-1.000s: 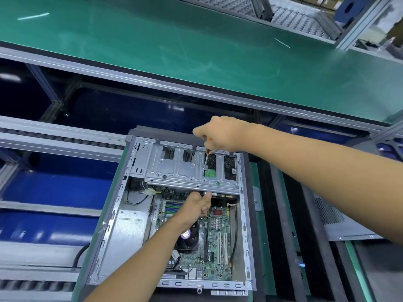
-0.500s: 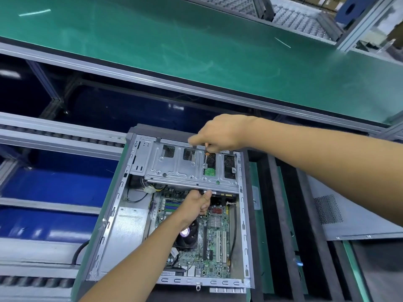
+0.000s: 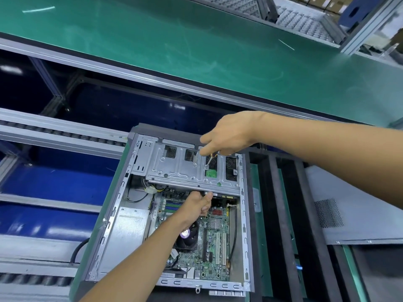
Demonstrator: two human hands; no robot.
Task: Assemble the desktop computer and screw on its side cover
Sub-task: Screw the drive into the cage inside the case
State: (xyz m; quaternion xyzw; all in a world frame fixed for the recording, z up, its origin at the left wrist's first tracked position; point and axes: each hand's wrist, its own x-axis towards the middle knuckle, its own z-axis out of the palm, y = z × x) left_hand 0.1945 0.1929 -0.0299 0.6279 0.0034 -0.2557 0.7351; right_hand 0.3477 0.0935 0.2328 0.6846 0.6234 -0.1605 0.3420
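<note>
Both hands work inside the open computer case [image 3: 113, 216], at six o'clock on the bench. My right hand [image 3: 229, 132] pinches a small screwdriver [image 3: 211, 159] onto the drive cage [image 3: 185, 168]; my left hand [image 3: 197, 204] grips the cage's near edge, I judge to steady it.

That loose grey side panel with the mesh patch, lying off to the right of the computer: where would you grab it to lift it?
Judging by its pose, take the side panel by its near long edge, coming from the person's side. It lies flat, so only the edges offer a pinch, and that edge looks free above the green strip. The right arm crosses over its far end, so I'd avoid reaching from there.
</note>
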